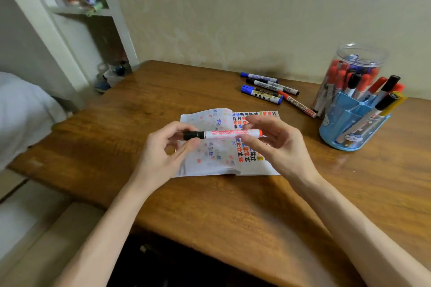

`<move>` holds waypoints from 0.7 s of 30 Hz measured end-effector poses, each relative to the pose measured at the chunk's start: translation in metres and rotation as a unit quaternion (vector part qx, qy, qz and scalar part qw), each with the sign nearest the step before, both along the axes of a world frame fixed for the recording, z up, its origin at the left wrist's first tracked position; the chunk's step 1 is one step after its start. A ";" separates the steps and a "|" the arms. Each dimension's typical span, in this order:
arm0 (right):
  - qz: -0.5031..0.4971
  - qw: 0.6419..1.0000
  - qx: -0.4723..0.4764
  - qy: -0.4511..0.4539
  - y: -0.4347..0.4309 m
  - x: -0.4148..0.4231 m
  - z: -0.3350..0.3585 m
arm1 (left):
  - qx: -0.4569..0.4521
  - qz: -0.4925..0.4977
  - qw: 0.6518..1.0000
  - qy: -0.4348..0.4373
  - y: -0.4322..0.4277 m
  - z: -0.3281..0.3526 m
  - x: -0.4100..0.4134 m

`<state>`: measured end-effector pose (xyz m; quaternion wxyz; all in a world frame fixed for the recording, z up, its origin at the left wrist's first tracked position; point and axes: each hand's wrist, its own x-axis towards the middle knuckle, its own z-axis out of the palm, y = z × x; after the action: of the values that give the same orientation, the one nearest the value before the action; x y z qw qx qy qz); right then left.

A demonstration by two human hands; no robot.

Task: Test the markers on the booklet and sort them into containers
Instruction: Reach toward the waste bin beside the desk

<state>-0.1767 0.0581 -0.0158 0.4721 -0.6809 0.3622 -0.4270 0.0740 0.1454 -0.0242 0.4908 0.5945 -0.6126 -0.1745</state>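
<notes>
A whiteboard marker (pixel 224 134) with a black cap, white barrel and red end is held level just above the open booklet (pixel 210 166). My left hand (pixel 163 154) pinches the black cap end between thumb and fingers. The red end sits between the thumb and fingers of my right hand (pixel 279 147). The booklet lies flat on the wooden table (pixel 233 212), its pages covered with small red, blue and black test marks. The hands hide part of both pages.
Several loose markers (pixel 263 87) lie behind the booklet. At the right stand a clear jar (pixel 356 60) and a blue desk organiser (pixel 345 128), both filled with markers. A wall runs along the back, and a shelf unit (pixel 77 10) is at the left.
</notes>
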 end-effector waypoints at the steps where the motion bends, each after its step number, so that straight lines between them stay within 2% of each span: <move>1: 0.020 1.000 -0.017 0.013 0.003 0.010 0.000 | -0.003 0.020 1.000 0.000 0.011 0.002 0.009; 3: 0.062 0.997 -0.037 0.038 0.009 0.032 0.000 | -0.012 0.058 0.998 0.027 0.035 0.006 0.026; 6: 0.106 0.992 -0.063 0.034 0.021 0.067 -0.002 | -0.056 0.106 0.978 0.168 0.073 0.012 0.047; 8: 0.123 0.990 -0.067 0.017 0.030 0.093 -0.005 | -0.089 0.147 0.961 0.216 0.095 0.014 0.059; 11: 0.155 0.984 -0.082 0.013 0.046 0.132 -0.009 | -0.098 0.187 0.952 0.220 0.126 0.010 0.076; 16: 0.236 0.962 -0.130 0.055 0.072 0.186 -0.022 | -0.114 0.236 0.938 0.226 0.174 -0.009 0.109; 21: 0.300 0.939 -0.138 0.095 0.088 0.217 -0.031 | -0.084 0.257 0.937 0.220 0.210 -0.030 0.124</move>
<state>0.0405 0.1465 -0.0465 0.4428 -0.8538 0.1217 -0.2454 0.1985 0.3553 -0.0546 0.6898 0.6350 -0.3276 -0.1166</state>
